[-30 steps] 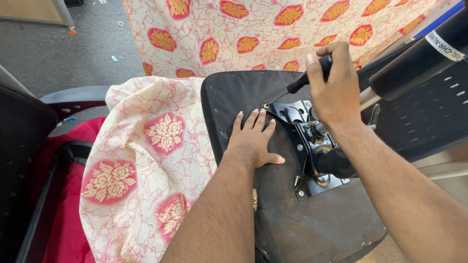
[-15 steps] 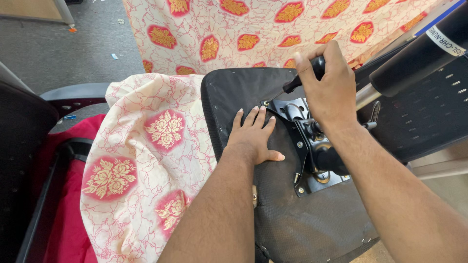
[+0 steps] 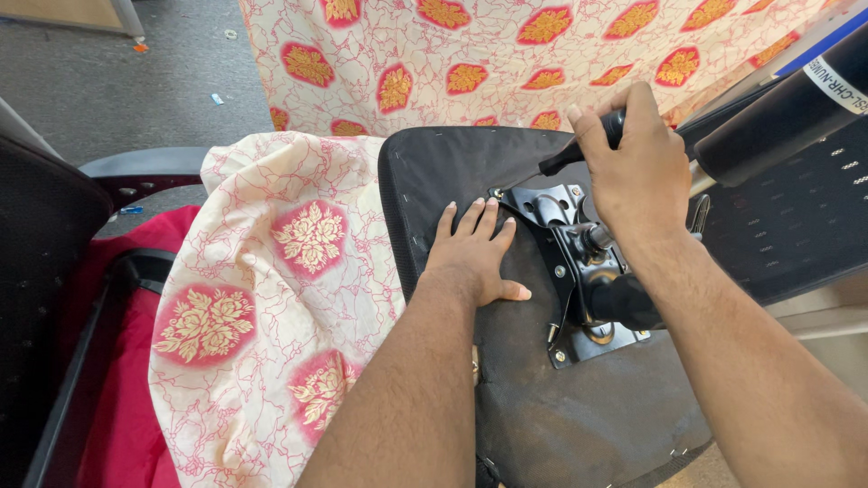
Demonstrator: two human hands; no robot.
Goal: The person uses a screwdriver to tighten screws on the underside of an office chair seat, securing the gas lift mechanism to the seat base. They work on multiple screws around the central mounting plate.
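Your right hand (image 3: 637,172) is closed in a fist around the black handle of a screwdriver (image 3: 579,149), whose shaft slants down to the upper left corner of the metal mechanism plate (image 3: 570,271). Your left hand (image 3: 475,253) lies flat with fingers spread, palm pressed on the underside of the upturned chair seat (image 3: 542,407), just beside the plate's left edge — it touches fabric, not metal.

The seat looks stiff and fairly heavy, its black cloth covering stapled along the rim; it should not flex under your palm, and the broad flat panel is the place to brace it. The plate is rigid steel with screws standing proud at its lower edge, so grip there would be hard and sharp-edged. The screwdriver handle looks smooth — a full wrap suits it.

The seat rests on a floral cream-and-pink cloth (image 3: 289,271) draped over another chair, with a black gas cylinder (image 3: 778,113) at the upper right.
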